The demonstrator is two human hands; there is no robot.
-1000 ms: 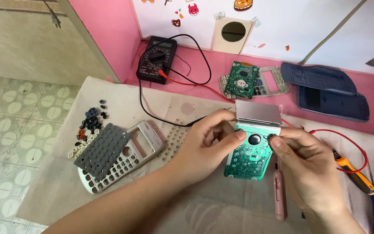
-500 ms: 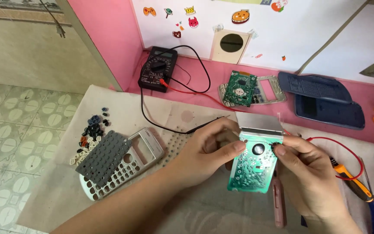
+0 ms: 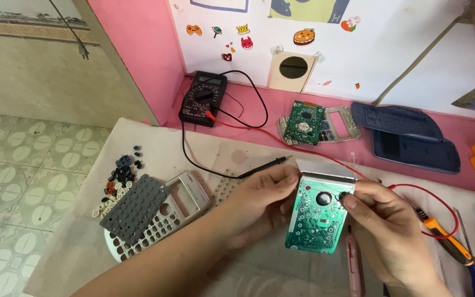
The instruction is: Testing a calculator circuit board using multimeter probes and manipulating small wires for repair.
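I hold a green circuit board (image 3: pixel 315 217) with a silver display panel (image 3: pixel 325 169) on its upper edge, above the cloth-covered table. My left hand (image 3: pixel 259 203) grips its left side near the top. My right hand (image 3: pixel 388 231) pinches the right edge beside a round black part. The board faces me, tilted slightly.
A calculator front shell (image 3: pixel 185 195) with a grey rubber keypad (image 3: pixel 134 210) and loose keys (image 3: pixel 117 179) lies left. A black multimeter (image 3: pixel 203 99) with leads, a second green board (image 3: pixel 303 122), blue case halves (image 3: pixel 413 135), an orange-handled tool (image 3: pixel 449 246) and a pink pen (image 3: pixel 354 264) surround my hands.
The board has stayed in both hands and shifted slightly lower; my view has tilted, showing more of the wall.
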